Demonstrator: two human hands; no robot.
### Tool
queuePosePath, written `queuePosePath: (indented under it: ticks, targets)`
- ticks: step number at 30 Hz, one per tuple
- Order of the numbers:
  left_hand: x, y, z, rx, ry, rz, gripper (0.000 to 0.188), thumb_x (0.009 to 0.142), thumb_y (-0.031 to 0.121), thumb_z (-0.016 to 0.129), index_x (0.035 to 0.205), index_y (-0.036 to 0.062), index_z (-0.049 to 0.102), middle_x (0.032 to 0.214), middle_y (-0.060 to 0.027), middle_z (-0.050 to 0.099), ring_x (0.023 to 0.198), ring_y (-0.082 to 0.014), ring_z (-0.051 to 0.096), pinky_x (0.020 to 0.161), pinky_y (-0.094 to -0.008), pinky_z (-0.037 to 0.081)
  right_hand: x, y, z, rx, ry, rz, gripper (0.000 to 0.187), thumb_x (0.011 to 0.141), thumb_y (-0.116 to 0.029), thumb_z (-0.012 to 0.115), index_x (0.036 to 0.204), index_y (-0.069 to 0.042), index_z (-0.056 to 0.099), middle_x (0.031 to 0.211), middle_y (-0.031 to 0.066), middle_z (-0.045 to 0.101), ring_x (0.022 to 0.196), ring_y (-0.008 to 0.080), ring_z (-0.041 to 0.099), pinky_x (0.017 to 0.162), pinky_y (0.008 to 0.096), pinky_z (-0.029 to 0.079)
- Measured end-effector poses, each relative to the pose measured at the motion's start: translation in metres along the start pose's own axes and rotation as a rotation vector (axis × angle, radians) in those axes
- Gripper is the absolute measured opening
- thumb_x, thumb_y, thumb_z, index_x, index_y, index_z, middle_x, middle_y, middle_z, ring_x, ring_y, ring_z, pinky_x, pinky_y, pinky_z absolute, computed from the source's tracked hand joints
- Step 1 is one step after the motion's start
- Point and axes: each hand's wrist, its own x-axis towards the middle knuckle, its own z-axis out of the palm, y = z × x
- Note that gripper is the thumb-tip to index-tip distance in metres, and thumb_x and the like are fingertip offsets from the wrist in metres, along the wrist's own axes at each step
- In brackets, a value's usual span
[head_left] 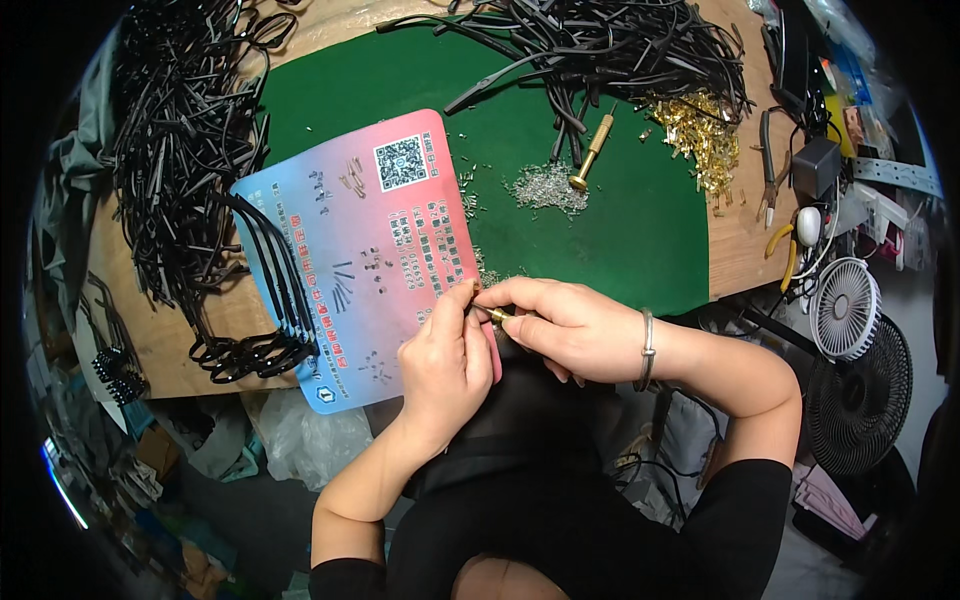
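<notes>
My left hand (448, 358) is closed in a pinch over the near edge of the pink-and-blue printed mat (405, 275). Whatever small piece lies between its fingertips is too hidden to make out. Close against it, my right hand (568, 325) grips a small brass screwdriver (498, 314), its tip pointing at the left fingertips. Another brass screwdriver (594, 150) lies on the green mat (610, 235), its knob end at a heap of tiny silver screws (548, 187). Farther right is a pile of gold-coloured small metal parts (700, 140).
Black eyeglass temples (620, 45) are heaped at the back, with a larger heap (165, 150) at left. Several black glasses frames (270, 350) rest across the printed mat's left edge. At right are pliers (780, 243), a white fan (846, 310) and a black fan (862, 400).
</notes>
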Motion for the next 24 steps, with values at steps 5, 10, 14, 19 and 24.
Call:
queuePosePath:
  ticks: [5, 10, 14, 19, 24]
  targets:
    - [0.000, -0.001, -0.002, -0.019, -0.017, -0.014, 0.025, 0.082, -0.004, 0.052, 0.107, -0.0036, 0.054, 0.082, -0.0174, 0.065, 0.070, -0.0268, 0.067, 0.060, -0.0323, 0.053, 0.003, -0.004, 0.001, 0.029, -0.016, 0.078, 0.031, 0.093, -0.015, 0.040, 0.118, 0.000, 0.048, 0.076, 0.0073, 0.058, 0.049, 0.0108, 0.051, 0.044, 0.0264, 0.043]
    - [0.002, -0.001, -0.005, -0.036, -0.043, -0.001, 0.025, 0.082, -0.006, 0.051, 0.107, -0.0039, 0.054, 0.081, -0.0184, 0.065, 0.071, -0.0268, 0.067, 0.061, -0.0321, 0.053, 0.006, 0.002, 0.003, -0.087, 0.018, -0.066, 0.029, 0.093, -0.013, 0.040, 0.119, -0.002, 0.047, 0.088, 0.0080, 0.057, 0.061, 0.0127, 0.054, 0.054, 0.0270, 0.046]
    - [0.005, 0.002, -0.006, -0.057, -0.076, -0.005, 0.024, 0.083, -0.005, 0.050, 0.107, -0.0034, 0.054, 0.082, -0.0187, 0.064, 0.073, -0.0273, 0.067, 0.061, -0.0324, 0.053, 0.011, 0.029, 0.008, -0.401, 0.158, -0.324, 0.030, 0.091, -0.014, 0.044, 0.119, -0.002, 0.047, 0.095, 0.0161, 0.056, 0.083, 0.0274, 0.057, 0.074, 0.0372, 0.048]
    - [0.006, 0.004, -0.008, -0.068, -0.115, -0.041, 0.021, 0.085, -0.002, 0.050, 0.105, -0.0026, 0.054, 0.084, -0.0187, 0.064, 0.074, -0.0304, 0.066, 0.064, -0.0349, 0.053, -0.013, 0.009, 0.019, -0.759, 0.222, -0.175, 0.035, 0.089, -0.016, 0.049, 0.122, -0.007, 0.044, 0.094, 0.0173, 0.049, 0.075, 0.0350, 0.059, 0.066, 0.0404, 0.052]
    - [0.027, 0.022, -0.006, 0.030, -0.049, 0.037, 0.024, 0.085, -0.002, 0.049, 0.109, -0.0001, 0.051, 0.089, -0.0196, 0.062, 0.080, -0.0350, 0.063, 0.066, -0.0394, 0.050, -0.026, 0.012, 0.019, -0.635, 0.414, -0.350, 0.034, 0.089, -0.018, 0.049, 0.119, -0.003, 0.044, 0.093, 0.0193, 0.049, 0.073, 0.0360, 0.060, 0.063, 0.0438, 0.051]
